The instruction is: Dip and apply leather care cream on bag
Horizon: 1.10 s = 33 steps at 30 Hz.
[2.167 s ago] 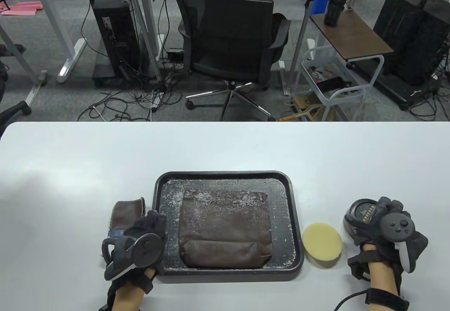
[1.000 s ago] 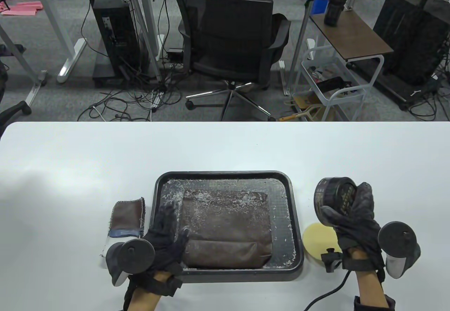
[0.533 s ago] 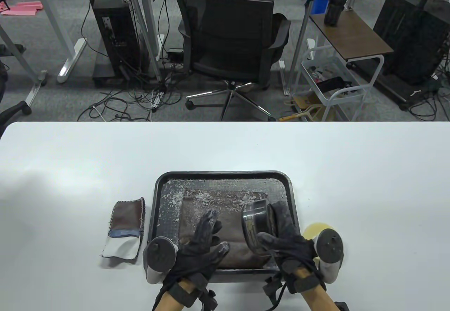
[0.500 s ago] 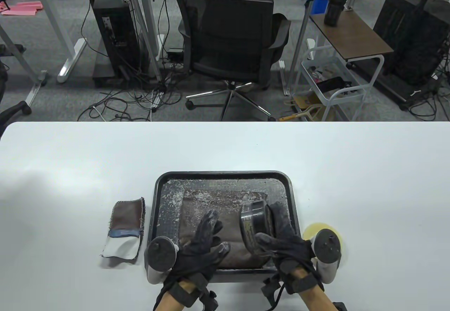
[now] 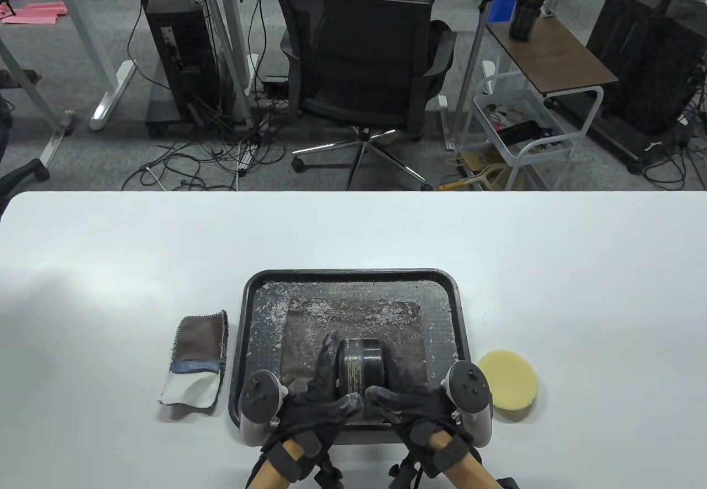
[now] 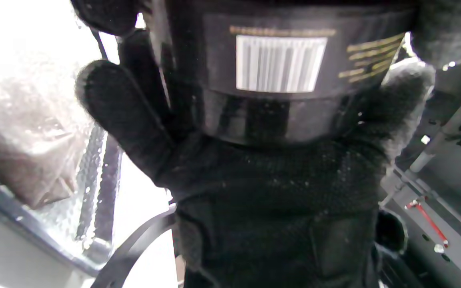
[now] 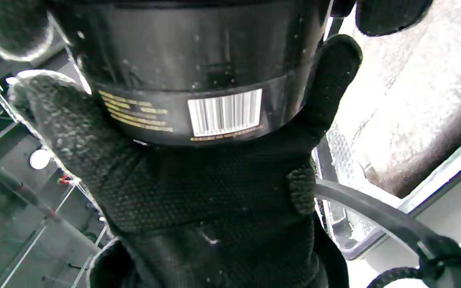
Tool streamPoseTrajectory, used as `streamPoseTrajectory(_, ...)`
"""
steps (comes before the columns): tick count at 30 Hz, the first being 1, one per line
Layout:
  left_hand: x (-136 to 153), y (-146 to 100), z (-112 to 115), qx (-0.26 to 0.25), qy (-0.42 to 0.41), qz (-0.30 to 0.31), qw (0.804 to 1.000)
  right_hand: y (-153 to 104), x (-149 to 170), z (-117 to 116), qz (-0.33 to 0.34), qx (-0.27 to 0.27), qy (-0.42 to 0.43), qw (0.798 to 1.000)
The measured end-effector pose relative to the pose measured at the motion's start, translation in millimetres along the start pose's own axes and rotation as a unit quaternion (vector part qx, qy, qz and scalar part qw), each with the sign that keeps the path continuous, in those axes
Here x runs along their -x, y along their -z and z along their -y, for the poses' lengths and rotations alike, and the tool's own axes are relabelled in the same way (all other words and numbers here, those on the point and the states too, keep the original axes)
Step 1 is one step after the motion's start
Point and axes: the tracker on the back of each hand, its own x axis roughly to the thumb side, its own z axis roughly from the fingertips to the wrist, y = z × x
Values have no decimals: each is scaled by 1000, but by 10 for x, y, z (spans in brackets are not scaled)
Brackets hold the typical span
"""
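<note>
Presently both hands are gripping the jar (image 5: 362,366) between them, the left hand (image 5: 320,395) cupping one end and the right hand (image 5: 411,403) the other. The jar is lying on its side, its axis running hand to hand, neither nearer, suggesting the lid is about to be twisted off. It is black with a barcode label, lid seemingly on. It is hovering over the bag (image 5: 353,320) in the tray (image 5: 353,274); the sponge (image 5: 508,378) is lying just beyond the right hand.

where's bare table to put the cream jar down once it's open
Bare table lies right of the tray and beyond the yellow sponge; more lies left of the folded cloth. The front edge is crowded: both hands grip the jar there.
</note>
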Motion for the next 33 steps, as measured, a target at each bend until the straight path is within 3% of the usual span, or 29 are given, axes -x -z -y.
streamPoseTrajectory(15,-25,-12,4,-17,5,-30,999,-32,31,24,11,39,-8,999)
streamPoseTrajectory(18,34,-40,7,-20,-30,-60,998,-34,-21,16,36,48,-36,998)
streamPoseTrajectory(21,101,-71,54,-24,-133,-91,987,-42,-76,22,62,37,-104,992)
streamPoseTrajectory(24,106,-79,34,-7,-138,-109,984,-46,-101,12,105,11,-125,986)
streamPoseTrajectory(28,128,-111,16,7,-187,-128,974,-58,-176,-7,166,-15,-222,961)
streamPoseTrajectory(30,131,-114,-2,9,-183,-125,975,-56,-185,-7,171,-22,-238,956)
streamPoseTrajectory(33,98,-103,-41,-5,-132,-109,985,-46,-146,39,137,-21,-200,970)
